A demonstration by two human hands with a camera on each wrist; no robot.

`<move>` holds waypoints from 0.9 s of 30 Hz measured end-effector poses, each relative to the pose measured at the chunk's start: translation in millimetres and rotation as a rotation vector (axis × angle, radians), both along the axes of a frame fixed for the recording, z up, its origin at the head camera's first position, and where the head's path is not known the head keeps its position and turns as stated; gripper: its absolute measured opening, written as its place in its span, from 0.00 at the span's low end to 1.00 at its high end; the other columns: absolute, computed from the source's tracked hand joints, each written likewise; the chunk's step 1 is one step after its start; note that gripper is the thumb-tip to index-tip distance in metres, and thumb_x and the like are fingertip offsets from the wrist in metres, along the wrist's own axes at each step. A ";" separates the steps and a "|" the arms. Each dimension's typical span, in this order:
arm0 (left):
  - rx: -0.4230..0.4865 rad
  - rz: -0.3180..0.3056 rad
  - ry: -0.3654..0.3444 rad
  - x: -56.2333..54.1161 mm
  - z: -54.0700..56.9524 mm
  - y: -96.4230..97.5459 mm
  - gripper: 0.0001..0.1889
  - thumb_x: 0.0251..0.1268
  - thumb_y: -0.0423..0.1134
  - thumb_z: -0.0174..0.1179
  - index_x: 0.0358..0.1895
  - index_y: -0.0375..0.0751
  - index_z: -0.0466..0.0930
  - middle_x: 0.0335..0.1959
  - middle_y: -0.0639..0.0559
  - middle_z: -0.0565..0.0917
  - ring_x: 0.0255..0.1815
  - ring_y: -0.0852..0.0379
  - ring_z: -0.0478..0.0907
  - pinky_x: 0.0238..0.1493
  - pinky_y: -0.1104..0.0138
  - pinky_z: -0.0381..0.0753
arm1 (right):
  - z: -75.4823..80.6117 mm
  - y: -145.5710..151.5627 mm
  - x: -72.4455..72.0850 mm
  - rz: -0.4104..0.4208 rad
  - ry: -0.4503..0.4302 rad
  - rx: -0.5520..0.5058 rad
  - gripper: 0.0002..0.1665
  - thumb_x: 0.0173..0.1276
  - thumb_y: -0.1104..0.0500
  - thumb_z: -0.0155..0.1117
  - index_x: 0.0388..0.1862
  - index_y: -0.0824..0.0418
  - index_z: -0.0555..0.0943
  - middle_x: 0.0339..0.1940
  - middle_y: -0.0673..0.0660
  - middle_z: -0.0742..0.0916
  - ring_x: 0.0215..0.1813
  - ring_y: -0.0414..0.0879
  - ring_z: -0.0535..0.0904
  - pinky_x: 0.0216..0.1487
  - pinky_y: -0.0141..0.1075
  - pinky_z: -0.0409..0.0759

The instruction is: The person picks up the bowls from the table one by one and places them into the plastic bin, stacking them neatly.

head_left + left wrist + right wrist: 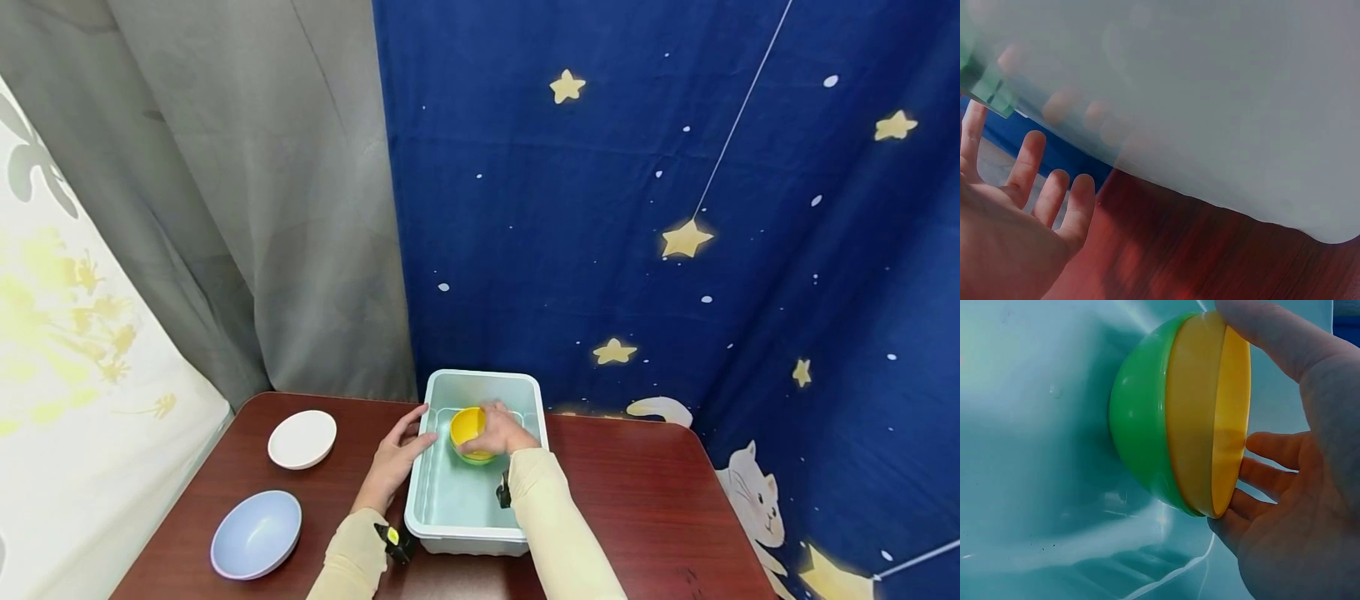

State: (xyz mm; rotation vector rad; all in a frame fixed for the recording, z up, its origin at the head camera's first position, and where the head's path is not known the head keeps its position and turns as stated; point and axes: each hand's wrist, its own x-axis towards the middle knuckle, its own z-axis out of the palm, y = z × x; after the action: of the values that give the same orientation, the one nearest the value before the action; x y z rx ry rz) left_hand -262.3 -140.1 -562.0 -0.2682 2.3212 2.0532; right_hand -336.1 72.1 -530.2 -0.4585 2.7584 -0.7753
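A pale green plastic bin stands on the table. Inside it a yellow bowl is nested in a green bowl. My right hand reaches into the bin and holds the yellow bowl at its rim, thumb on one side and fingers on the other. The green bowl sits close to the bin's bottom; whether they touch is unclear. My left hand is at the bin's left rim, its fingers spread and relaxed along the outside wall in the left wrist view.
A white shallow bowl stands at the back left of the dark red table. Nearer the front left is a light blue bowl. Behind the table hang a grey curtain and a blue one with stars.
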 end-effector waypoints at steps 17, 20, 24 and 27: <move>0.031 -0.029 -0.012 22.3 38.4 3.0 0.33 0.65 0.53 0.69 0.74 0.58 0.71 0.67 0.38 0.76 0.58 0.51 0.80 0.59 0.59 0.83 | -0.4 -0.1 1.7 0.011 -0.057 -0.047 0.63 0.48 0.44 0.83 0.76 0.68 0.63 0.64 0.64 0.74 0.55 0.55 0.76 0.66 0.51 0.77; 0.029 -0.027 -0.015 20.7 35.2 2.9 0.33 0.65 0.53 0.69 0.74 0.59 0.71 0.68 0.38 0.76 0.58 0.50 0.80 0.60 0.58 0.82 | -0.6 0.1 2.2 0.000 -0.068 -0.056 0.64 0.48 0.44 0.84 0.77 0.67 0.62 0.67 0.65 0.73 0.57 0.56 0.76 0.67 0.52 0.76; 0.031 -0.018 -0.028 12.7 23.6 2.7 0.32 0.66 0.52 0.68 0.73 0.61 0.70 0.68 0.39 0.75 0.59 0.50 0.79 0.63 0.55 0.81 | -1.5 0.4 1.4 -0.010 -0.083 -0.065 0.64 0.49 0.44 0.83 0.78 0.65 0.61 0.69 0.64 0.71 0.58 0.57 0.76 0.68 0.52 0.76; 0.028 -0.006 -0.024 6.2 10.1 3.0 0.33 0.67 0.54 0.67 0.74 0.62 0.69 0.69 0.39 0.75 0.60 0.50 0.79 0.64 0.54 0.81 | -1.7 1.6 -0.2 -0.012 -0.083 -0.069 0.64 0.49 0.44 0.83 0.79 0.65 0.61 0.69 0.64 0.71 0.59 0.57 0.76 0.68 0.52 0.76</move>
State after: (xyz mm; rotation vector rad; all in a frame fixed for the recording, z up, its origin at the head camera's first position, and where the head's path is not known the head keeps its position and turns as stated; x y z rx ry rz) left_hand -256.1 -137.0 -551.9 -0.2825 2.2751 2.0665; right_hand -336.3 73.8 -531.9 -0.4141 2.6674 -0.8745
